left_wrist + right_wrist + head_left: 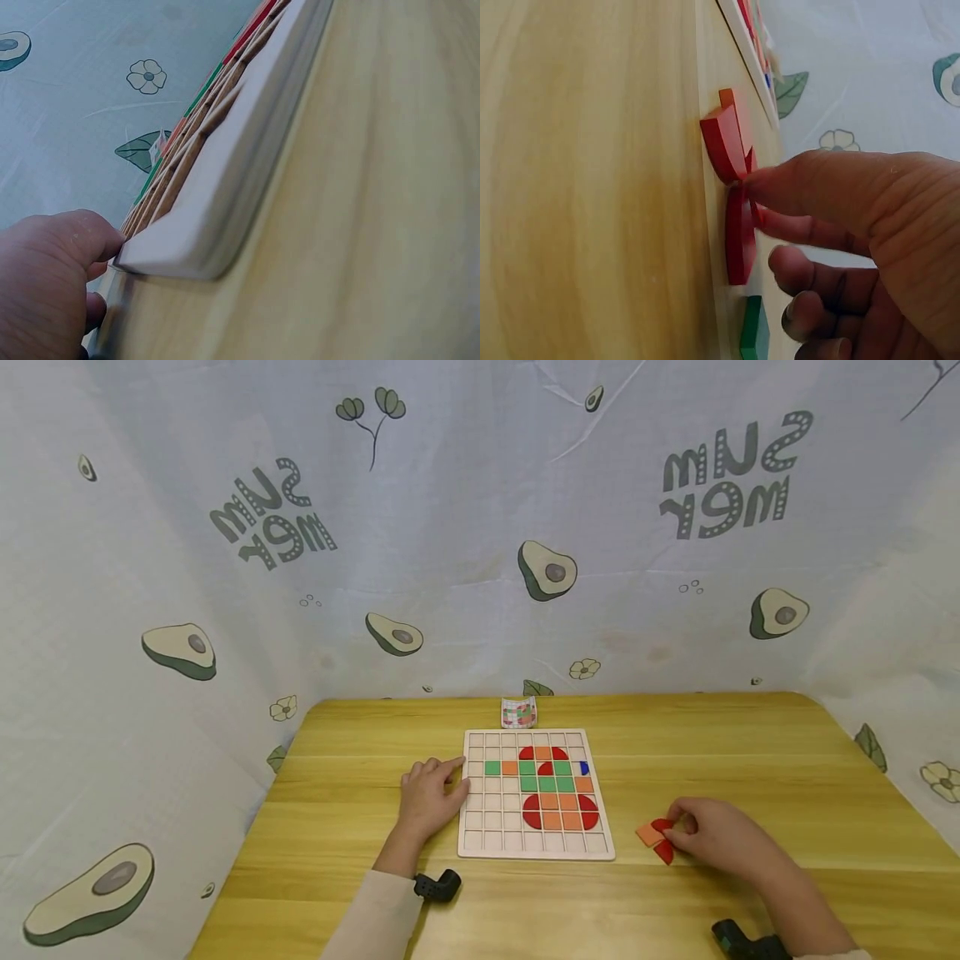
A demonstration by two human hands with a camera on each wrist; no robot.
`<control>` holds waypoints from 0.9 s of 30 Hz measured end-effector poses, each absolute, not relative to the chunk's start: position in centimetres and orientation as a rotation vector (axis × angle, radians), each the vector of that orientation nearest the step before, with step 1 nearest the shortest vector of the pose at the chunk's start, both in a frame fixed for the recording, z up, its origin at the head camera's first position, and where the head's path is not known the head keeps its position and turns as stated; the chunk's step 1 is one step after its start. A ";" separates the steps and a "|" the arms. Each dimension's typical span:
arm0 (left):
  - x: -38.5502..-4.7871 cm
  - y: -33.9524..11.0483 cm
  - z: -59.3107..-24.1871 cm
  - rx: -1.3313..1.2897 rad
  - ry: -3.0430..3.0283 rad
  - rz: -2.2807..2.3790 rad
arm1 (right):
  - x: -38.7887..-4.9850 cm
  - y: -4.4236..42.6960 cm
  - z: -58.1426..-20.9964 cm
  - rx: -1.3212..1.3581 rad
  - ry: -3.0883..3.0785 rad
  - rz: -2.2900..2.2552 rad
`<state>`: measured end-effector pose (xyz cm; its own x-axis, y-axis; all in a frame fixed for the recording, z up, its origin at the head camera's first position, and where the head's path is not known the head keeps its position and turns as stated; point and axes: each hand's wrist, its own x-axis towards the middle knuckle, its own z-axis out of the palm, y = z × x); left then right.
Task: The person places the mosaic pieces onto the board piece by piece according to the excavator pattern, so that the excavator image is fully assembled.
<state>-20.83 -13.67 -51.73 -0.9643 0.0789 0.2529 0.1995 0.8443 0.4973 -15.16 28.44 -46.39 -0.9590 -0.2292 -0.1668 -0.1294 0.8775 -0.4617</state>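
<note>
A wooden grid board (487,843) lies on the table, with green, orange, red and blue pieces in its squares. Along its left edge, my left hand (429,795) touches the rim with thumb and index finger spread apart; in the left wrist view the thumb (90,236) meets the board's side (232,195). Right of the board, my right hand (712,833) pinches a red rounded piece (662,824) between thumb and index finger. Beside it lie an orange square (648,835) and another red rounded piece (664,852). Below the fingers in the right wrist view is a green piece (755,330).
A small card with a coloured grid pattern (518,713) stands behind the board. A patterned cloth (465,527) hangs beyond the far edge of the wooden table (337,827). Black devices (438,886) sit at both wrists.
</note>
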 end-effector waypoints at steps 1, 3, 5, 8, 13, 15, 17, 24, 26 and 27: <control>-20.8 -13.7 -51.8 -0.213 -2.799 -0.789 | -15.2 28.3 -46.4 -0.282 2.826 -0.681; -20.8 -13.6 -51.8 -0.211 -2.805 -0.786 | -15.4 28.1 -46.5 -0.291 2.818 -0.695; -20.9 -13.6 -51.9 -0.210 -2.812 -0.787 | -15.5 28.0 -46.7 -0.290 2.814 -0.700; -20.9 -13.6 -51.9 -0.209 -2.817 -0.791 | -15.7 28.1 -46.9 -0.287 2.827 -0.689; -20.8 -13.6 -51.9 -0.210 -2.811 -0.795 | -15.7 28.1 -46.9 -0.304 2.840 -0.683; -20.9 -13.6 -51.9 -0.210 -2.814 -0.793 | -15.7 28.0 -46.8 -0.310 2.845 -0.683; -20.9 -13.6 -51.9 -0.209 -2.817 -0.790 | -15.8 27.6 -46.6 -0.325 2.861 -0.672; -20.9 -13.7 -51.8 -0.209 -2.807 -0.782 | -16.4 25.5 -45.6 -0.382 2.891 -0.677; -21.0 -13.7 -51.8 -0.209 -2.808 -0.782 | -16.7 24.6 -45.2 -0.394 2.896 -0.683; -21.0 -13.7 -51.8 -0.208 -2.809 -0.783 | -16.9 24.1 -45.1 -0.400 2.895 -0.690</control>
